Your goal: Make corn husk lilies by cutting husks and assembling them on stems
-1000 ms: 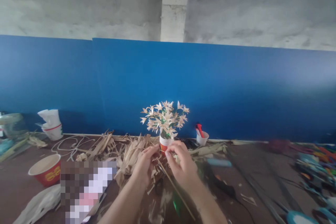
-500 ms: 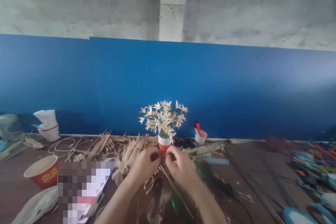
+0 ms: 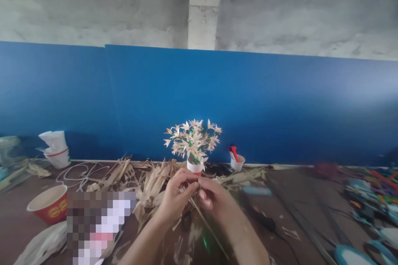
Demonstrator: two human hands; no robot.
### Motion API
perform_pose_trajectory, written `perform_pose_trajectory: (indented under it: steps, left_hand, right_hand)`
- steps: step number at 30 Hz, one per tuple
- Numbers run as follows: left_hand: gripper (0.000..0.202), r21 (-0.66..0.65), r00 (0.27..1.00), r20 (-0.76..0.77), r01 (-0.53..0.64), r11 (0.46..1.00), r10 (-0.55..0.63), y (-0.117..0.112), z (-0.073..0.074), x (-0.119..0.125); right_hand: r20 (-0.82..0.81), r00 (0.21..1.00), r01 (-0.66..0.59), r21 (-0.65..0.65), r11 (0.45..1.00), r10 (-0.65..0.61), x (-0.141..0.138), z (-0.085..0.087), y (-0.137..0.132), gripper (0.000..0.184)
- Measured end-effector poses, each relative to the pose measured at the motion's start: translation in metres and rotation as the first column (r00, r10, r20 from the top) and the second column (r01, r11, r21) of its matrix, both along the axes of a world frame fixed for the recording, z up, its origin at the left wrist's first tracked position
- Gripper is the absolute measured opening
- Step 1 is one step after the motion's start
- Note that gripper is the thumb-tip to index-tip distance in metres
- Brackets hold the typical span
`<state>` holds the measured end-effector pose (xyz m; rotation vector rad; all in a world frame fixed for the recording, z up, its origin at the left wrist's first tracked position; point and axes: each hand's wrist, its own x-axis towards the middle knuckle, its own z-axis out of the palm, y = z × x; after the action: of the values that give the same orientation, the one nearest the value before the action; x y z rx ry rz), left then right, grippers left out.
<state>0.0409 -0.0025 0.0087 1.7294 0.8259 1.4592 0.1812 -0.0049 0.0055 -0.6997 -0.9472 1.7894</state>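
My left hand and my right hand meet at the fingertips in front of a red and white paper cup. Both are closed in a pinch; whatever sits between the fingers is too small to make out. Pale cream flowers with green stems stand upright in the cup, whose lower part my fingers hide. Below my hands a thin straw-coloured stick slants across the dark table. Dried corn husks lie heaped just left of the cup.
To the left are a red paper bowl, a white cup with tissue and a coiled white cable. A small white cup with a red-handled tool stands behind. Coloured clutter covers the right, and a blue panel closes the back.
My hands have come together, fingertips now touching where a small gap showed before. They have risen slightly and cover more of the cup. The flowers have stayed put.
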Motion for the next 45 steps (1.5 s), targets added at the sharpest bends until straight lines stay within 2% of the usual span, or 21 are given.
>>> perform_pose_trajectory:
  steps: [3,5,7,9,11,13,15,16,17,19,21,23,25,27,29,33,38,41,45]
  left_hand:
    - [0.013,-0.014,0.996,-0.03,-0.09,0.996,0.089,0.001,0.002,-0.001]
    - [0.014,-0.081,0.988,-0.069,-0.143,0.986,0.137,0.002,0.002,-0.003]
    - [0.013,-0.134,0.982,-0.105,-0.168,0.977,0.155,0.003,0.002,-0.005]
    - [0.012,-0.142,0.981,-0.136,-0.155,0.978,0.136,0.004,0.002,-0.007]
    - [0.011,-0.132,0.98,-0.178,-0.108,0.985,0.084,0.004,0.003,-0.009]
    - [0.013,-0.119,0.974,-0.222,-0.061,0.991,0.033,0.004,0.004,-0.01]
    - [0.016,-0.099,0.965,-0.261,-0.061,0.993,0.033,0.004,0.005,-0.011]
    - [0.017,-0.087,0.958,-0.28,-0.081,0.993,0.053,0.004,0.005,-0.01]
    - [0.018,-0.073,0.951,-0.3,-0.105,0.992,0.078,0.004,0.004,-0.01]
    - [0.017,-0.042,0.938,-0.329,-0.131,0.991,0.11,0.004,0.004,-0.01]
    - [0.014,0.002,0.931,-0.342,-0.134,0.991,0.127,0.004,0.004,-0.011]
    - [0.008,0.068,0.924,-0.342,-0.159,0.985,0.172,0.004,0.004,-0.012]
    - [0.011,0.158,0.919,-0.336,-0.161,0.974,0.206,0.005,0.003,-0.014]
    - [0.013,0.243,0.928,-0.312,-0.128,0.962,0.202,0.005,0.003,-0.015]
    - [0.011,0.273,0.94,-0.29,-0.099,0.957,0.18,0.005,0.004,-0.016]
    - [0.009,0.175,0.938,-0.299,-0.128,0.976,0.176,0.001,0.011,-0.017]
    - [0.01,-0.039,0.936,-0.3,-0.204,0.978,0.183,-0.004,0.019,-0.016]
    - [0.013,-0.163,0.966,-0.212,-0.181,0.97,0.144,-0.005,0.02,-0.017]
    - [0.016,-0.209,0.985,-0.143,-0.13,0.969,0.101,-0.003,0.02,-0.019]
  right_hand:
    - [0.163,0.982,0.085,0.078,0.993,-0.097,0.0,0.002,0.001,0.028]
    - [0.338,0.92,0.129,0.224,0.966,-0.201,0.001,0.005,0.001,0.024]
    - [0.482,0.799,0.124,0.454,0.882,-0.36,0.004,0.009,-0.002,0.017]
    - [0.536,0.666,0.049,0.662,0.748,-0.518,0.007,0.013,-0.007,0.013]
    - [0.558,0.553,-0.056,0.766,0.641,-0.619,0.01,0.018,-0.011,0.014]
    - [0.573,0.481,-0.109,0.79,0.603,-0.664,0.011,0.02,-0.013,0.014]
    - [0.582,0.491,-0.073,0.769,0.635,-0.649,0.011,0.019,-0.012,0.012]
    - [0.592,0.534,-0.026,0.725,0.688,-0.604,0.01,0.017,-0.01,0.011]
    - [0.605,0.599,0.024,0.641,0.767,-0.524,0.009,0.015,-0.007,0.01]
    - [0.589,0.745,0.078,0.389,0.918,-0.313,0.006,0.009,-0.002,0.013]
    - [0.479,0.865,0.071,0.181,0.981,-0.151,0.004,0.004,0.003,0.018]
    - [0.34,0.935,0.07,0.099,0.993,-0.1,0.003,0.0,0.005,0.023]
    - [0.245,0.963,0.097,0.077,0.992,-0.113,0.002,-0.001,0.006,0.026]
    - [0.216,0.969,0.108,0.075,0.991,-0.122,0.003,0.0,0.006,0.028]
    - [0.211,0.972,0.087,0.081,0.993,-0.103,0.004,0.001,0.005,0.03]
    - [0.222,0.974,0.03,0.089,0.996,-0.049,0.004,0.004,0.003,0.031]
    - [0.281,0.957,0.045,0.107,0.993,-0.073,0.004,0.006,0.001,0.024]
    - [0.323,0.943,0.032,0.167,0.986,-0.085,0.01,0.008,0.002,0.024]
    - [0.415,0.898,0.043,0.25,0.967,-0.148,0.017,0.011,0.001,0.023]
